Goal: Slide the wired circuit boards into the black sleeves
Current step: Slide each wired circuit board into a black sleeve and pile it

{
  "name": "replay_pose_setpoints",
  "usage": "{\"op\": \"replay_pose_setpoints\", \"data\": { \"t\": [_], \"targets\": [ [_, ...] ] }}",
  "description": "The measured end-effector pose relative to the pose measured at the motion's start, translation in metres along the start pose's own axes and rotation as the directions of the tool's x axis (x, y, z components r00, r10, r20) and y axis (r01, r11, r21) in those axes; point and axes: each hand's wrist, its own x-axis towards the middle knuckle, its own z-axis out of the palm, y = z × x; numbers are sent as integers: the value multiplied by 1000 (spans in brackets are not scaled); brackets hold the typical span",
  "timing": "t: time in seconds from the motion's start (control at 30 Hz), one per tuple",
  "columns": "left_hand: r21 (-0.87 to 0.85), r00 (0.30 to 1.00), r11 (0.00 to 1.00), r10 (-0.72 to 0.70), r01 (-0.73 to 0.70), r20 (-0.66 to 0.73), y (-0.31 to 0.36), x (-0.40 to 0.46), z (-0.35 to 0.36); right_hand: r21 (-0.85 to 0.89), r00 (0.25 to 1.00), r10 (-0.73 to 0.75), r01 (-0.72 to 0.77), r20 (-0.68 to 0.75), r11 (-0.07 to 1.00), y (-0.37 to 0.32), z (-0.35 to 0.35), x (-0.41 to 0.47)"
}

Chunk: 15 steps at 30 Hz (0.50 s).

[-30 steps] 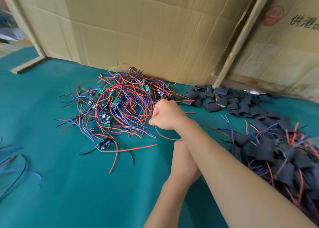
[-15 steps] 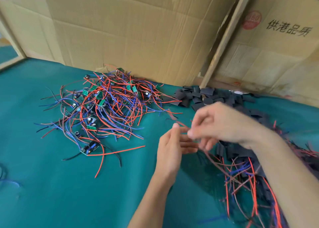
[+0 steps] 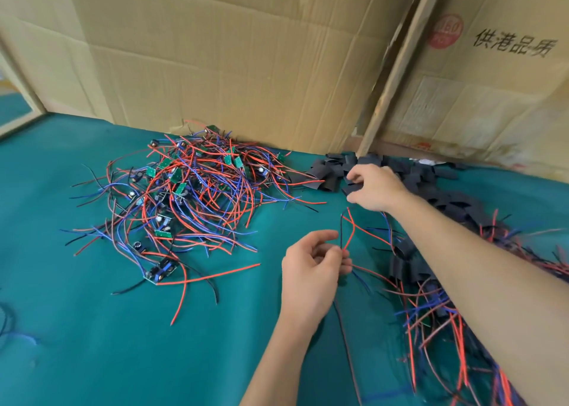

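Observation:
A tangled heap of wired circuit boards [image 3: 197, 190], small green boards with red, blue and black leads, lies at the centre left of the teal table. My left hand [image 3: 311, 273] holds one wired board; its red and black wires [image 3: 348, 236] stick up from my fingers, and the board itself is hidden in my palm. My right hand [image 3: 374, 187] reaches over the pile of empty black sleeves [image 3: 400, 171] near the cardboard wall, fingers curled down onto a sleeve. Whether it grips that sleeve is unclear. Sleeved boards with trailing wires [image 3: 431, 282] are heaped at the right.
Cardboard sheets [image 3: 246, 61] and a printed carton [image 3: 492, 67] wall off the back of the table. A wooden strip [image 3: 397, 67] leans between them. One loose board [image 3: 161, 271] lies apart at the front of the heap. Bare teal tabletop [image 3: 107, 344] fills the front left.
My right hand has left the left hand and moved up and right to the black sleeves. My left hand keeps the wired board and has dropped slightly toward me.

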Motion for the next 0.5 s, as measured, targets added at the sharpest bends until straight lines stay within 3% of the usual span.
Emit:
{"op": "replay_pose_setpoints", "data": {
  "t": [0.2, 0.33, 0.43, 0.5],
  "targets": [
    [-54, 999, 998, -42, 42, 3, 0, 2, -1, -48, 999, 15, -13, 51, 999, 6, 6, 4],
    [-36, 999, 999, 2, -4, -38, -2, 3, -1, -23, 1000, 19, -19, 20, 1000, 9, 6, -6],
    [-18, 998, 999, 26, -27, -56, -1, 2, -2, 77, 997, 59, -55, -51, 996, 10, 5, -14],
    [-17, 997, 999, 33, -35, -68, -2, 3, -3, 329, 978, 155, -101, -141, 939, 11, 0, -22]
  ]
}}
